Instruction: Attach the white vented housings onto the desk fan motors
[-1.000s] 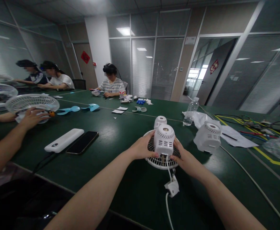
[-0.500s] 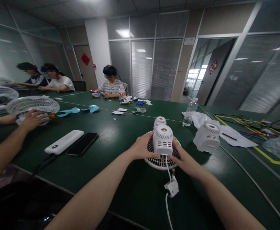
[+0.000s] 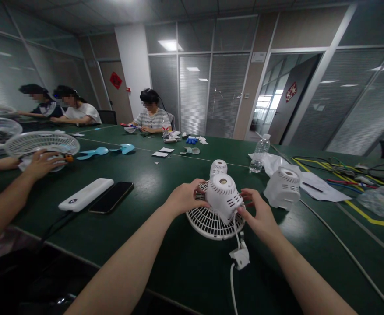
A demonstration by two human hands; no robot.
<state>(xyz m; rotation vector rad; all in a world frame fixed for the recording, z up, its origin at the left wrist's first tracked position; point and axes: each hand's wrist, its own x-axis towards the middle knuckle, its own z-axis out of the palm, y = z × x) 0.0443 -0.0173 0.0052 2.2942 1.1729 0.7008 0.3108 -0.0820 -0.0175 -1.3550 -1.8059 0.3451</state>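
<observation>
A small white fan sits on the green table (image 3: 165,175): a round grille (image 3: 208,223) with a ribbed motor housing (image 3: 223,196) on top, tilted toward me. My left hand (image 3: 181,199) grips the grille's left rim with curled fingers. My right hand (image 3: 260,214) holds the housing's right side, fingers bent around it. A white cord with an inline switch (image 3: 240,257) hangs down from the housing toward me.
A second white housing (image 3: 283,187) and a smaller one (image 3: 218,166) stand behind. A water bottle (image 3: 259,153), papers and cables lie right. A power bank (image 3: 85,194) and phone (image 3: 111,197) lie left. A neighbour's hand (image 3: 40,162) rests on another fan grille (image 3: 42,142). Three people sit farther back.
The fan has been tipped and turned so its grille faces me more. My left hand slid along the rim and my right hand shifted up beside the housing.
</observation>
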